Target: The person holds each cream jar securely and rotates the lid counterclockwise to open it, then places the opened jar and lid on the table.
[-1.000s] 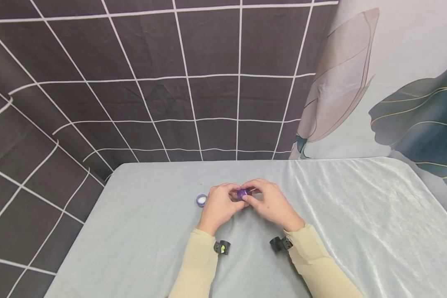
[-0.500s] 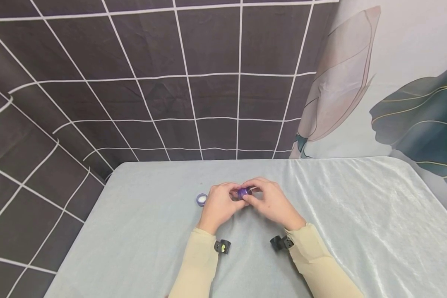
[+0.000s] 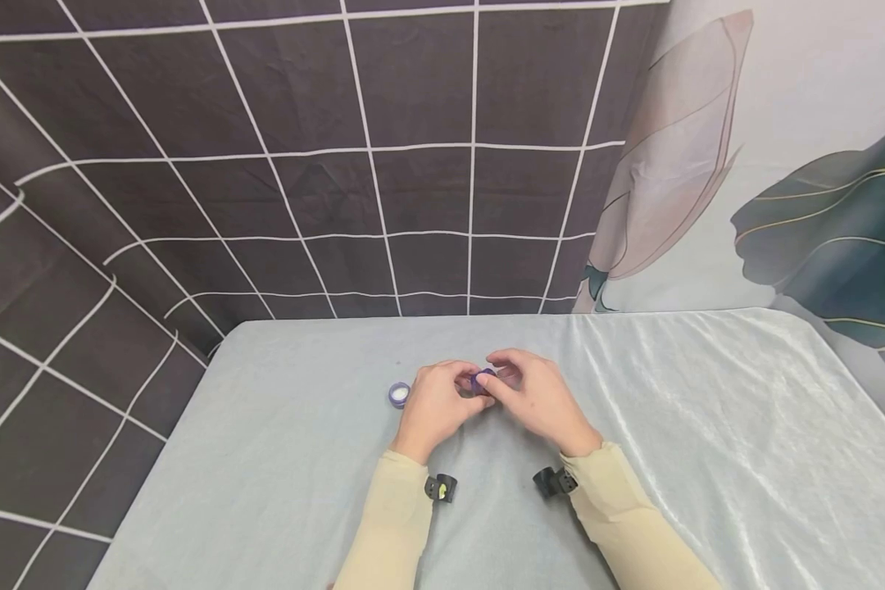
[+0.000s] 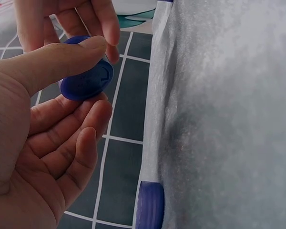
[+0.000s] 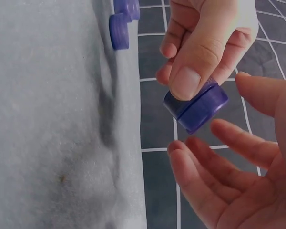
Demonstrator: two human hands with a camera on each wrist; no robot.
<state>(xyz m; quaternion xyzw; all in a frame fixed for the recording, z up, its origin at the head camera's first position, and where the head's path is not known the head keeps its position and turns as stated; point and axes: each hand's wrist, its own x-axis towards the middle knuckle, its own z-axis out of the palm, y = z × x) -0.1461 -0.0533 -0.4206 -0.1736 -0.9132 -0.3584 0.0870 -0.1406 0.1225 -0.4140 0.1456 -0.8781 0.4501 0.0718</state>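
Observation:
My left hand [image 3: 437,401] pinches a small round purple container [image 5: 202,107], thumb on one flat face and fingertips on the far side. The seam between a darker and a brighter part runs around it. Seen from the left wrist, the broad blue-purple face [image 4: 88,83] is tilted under the thumb. My right hand [image 3: 534,397] is close by on the right, its thumb overlapping the container in the head view. In the right wrist view, the right fingers [image 5: 229,179] are spread and relaxed around the container, with a gap to it.
Left of the left hand, a round purple piece with a white inside [image 3: 399,395] lies on the pale cloth-covered table [image 3: 265,459]. Two purple pieces [image 5: 119,31] show together at the cloth in the right wrist view. A dark grid-patterned curtain [image 3: 324,197] hangs behind.
The right hand's fingers have loosened and lifted from the container they were gripping, with the thumb shifting over it. The left hand keeps holding it in about the same place.

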